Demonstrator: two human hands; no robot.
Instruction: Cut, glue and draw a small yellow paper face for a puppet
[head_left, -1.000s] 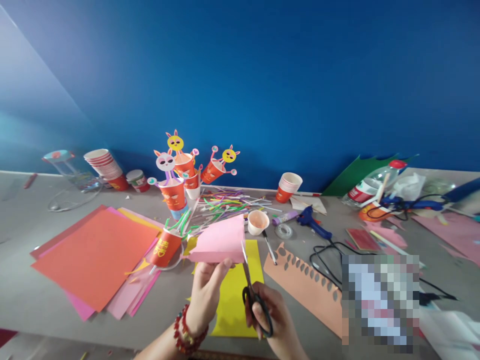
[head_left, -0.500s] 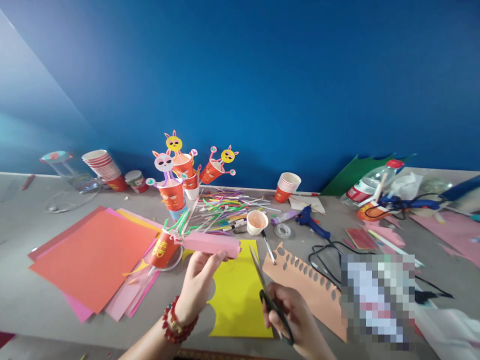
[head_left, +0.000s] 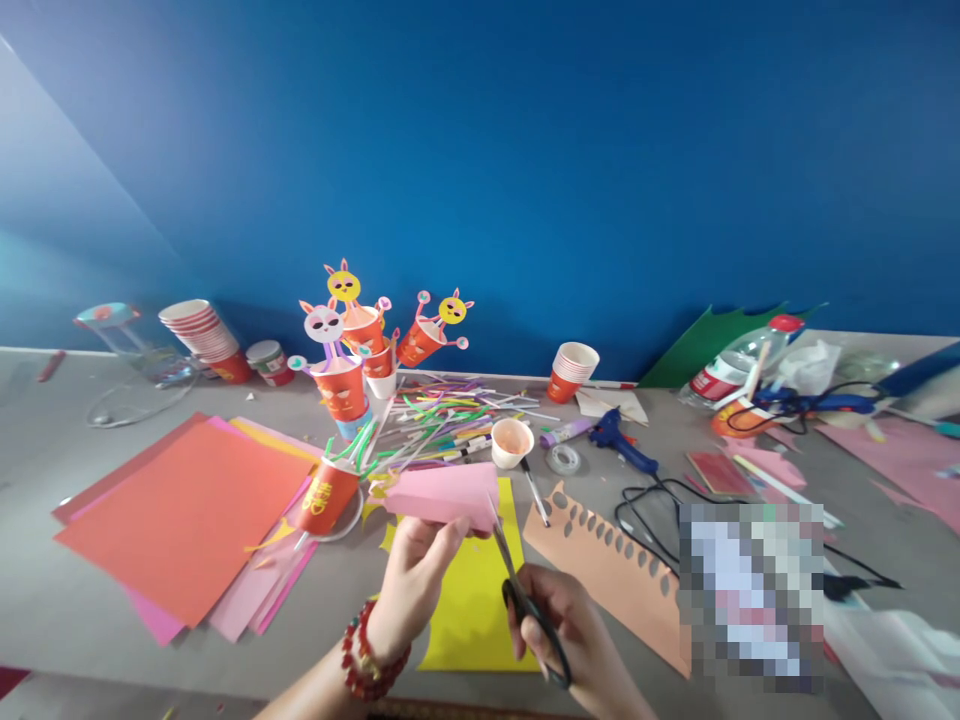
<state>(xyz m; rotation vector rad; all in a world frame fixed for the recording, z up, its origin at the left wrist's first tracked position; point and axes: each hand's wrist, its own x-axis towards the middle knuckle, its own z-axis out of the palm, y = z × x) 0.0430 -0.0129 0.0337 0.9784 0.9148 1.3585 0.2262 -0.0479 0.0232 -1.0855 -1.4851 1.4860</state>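
Observation:
My left hand [head_left: 420, 565] grips a folded strip of pink paper [head_left: 439, 492] by its lower edge, thumb in front. In my right hand [head_left: 559, 625] is a pair of scissors [head_left: 531, 610] with black handles; the blades point up and meet the right end of the pink paper. Whether they cut into it, I cannot tell. Below both hands lies a yellow paper sheet [head_left: 469, 620] with scalloped edges. Just right of the scissors, an orange paper sheet [head_left: 607, 580] has a row of holes along its upper edge.
Left lie stacked coloured papers [head_left: 187, 520] and a red cup [head_left: 328, 497] holding green strips. Decorated cups [head_left: 341, 392] stand behind. Pipe cleaners [head_left: 442, 420], a white cup [head_left: 512, 443], a tape roll [head_left: 563, 459] and a blue glue gun [head_left: 622, 440] with a trailing cord lie ahead.
The pink paper has moved right and turned to show a broader face. The scissors have shifted slightly left, bringing the blades to the paper's right end.

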